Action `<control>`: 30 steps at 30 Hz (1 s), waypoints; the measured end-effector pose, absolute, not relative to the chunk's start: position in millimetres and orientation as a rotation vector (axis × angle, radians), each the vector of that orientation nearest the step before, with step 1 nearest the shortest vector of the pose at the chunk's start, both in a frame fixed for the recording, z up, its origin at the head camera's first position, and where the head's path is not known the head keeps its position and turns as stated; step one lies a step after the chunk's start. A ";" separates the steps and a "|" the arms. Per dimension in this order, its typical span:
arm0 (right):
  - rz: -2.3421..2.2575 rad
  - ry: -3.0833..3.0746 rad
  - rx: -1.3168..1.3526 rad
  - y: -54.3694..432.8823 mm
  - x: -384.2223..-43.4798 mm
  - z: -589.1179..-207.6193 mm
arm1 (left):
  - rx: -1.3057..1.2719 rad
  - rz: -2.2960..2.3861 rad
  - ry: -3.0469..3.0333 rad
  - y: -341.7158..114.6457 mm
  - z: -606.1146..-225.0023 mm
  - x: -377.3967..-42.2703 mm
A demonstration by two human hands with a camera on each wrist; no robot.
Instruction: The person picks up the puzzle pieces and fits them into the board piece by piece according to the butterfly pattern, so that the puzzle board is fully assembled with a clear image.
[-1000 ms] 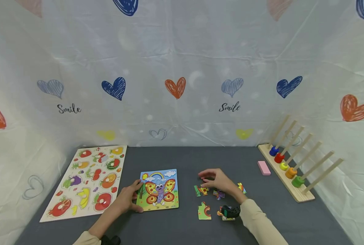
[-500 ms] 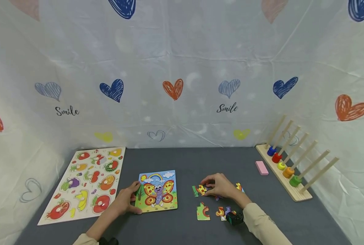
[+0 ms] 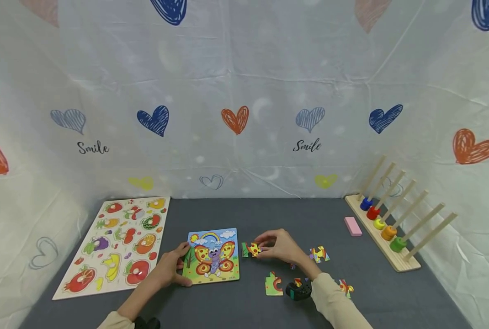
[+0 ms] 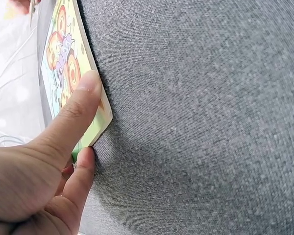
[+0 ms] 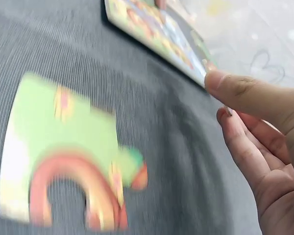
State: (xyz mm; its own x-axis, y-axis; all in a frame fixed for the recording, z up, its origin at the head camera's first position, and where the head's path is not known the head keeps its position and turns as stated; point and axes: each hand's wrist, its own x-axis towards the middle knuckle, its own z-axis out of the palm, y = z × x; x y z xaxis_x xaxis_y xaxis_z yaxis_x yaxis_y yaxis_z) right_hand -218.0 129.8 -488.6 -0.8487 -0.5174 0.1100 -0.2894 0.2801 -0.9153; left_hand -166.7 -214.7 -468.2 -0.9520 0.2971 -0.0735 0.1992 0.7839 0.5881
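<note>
A butterfly picture board (image 3: 211,256) lies on the grey table, left of centre. My left hand (image 3: 169,268) grips its left edge; in the left wrist view the thumb (image 4: 78,105) rests over the printed face, with fingers at the edge. My right hand (image 3: 283,248) pinches a jigsaw piece (image 3: 250,250), green and yellow with red spots, just right of the board. In the right wrist view that piece shows only as a thin edge between thumb and fingertip. Below the right hand lies a green jigsaw piece (image 3: 273,284) with a red arc, blurred in the right wrist view.
More jigsaw pieces lie about the right forearm: one yellow-orange (image 3: 319,254), one farther right (image 3: 345,288), others partly hidden. A fruit puzzle board (image 3: 117,246) lies left. A pink block (image 3: 353,226) and a wooden peg stand (image 3: 384,235) with coloured rings stand right. Heart-printed cloth hangs behind.
My right hand has come down onto the green and yellow jigsaw piece, pinched it and carried it left towards the butterfly board. The left hand keeps its grip on the board.
</note>
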 end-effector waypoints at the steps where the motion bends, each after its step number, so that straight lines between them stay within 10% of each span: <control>1: -1.610 2.329 -0.750 124.4 -218.1 -488.0 | 0.391 0.900 2.812 -214.8 -468.3 -166.7; 30: -1.600 2.550 -0.708 -21.7 -206.0 -502.2 | 0.461 0.894 2.855 -219.9 -472.4 -166.5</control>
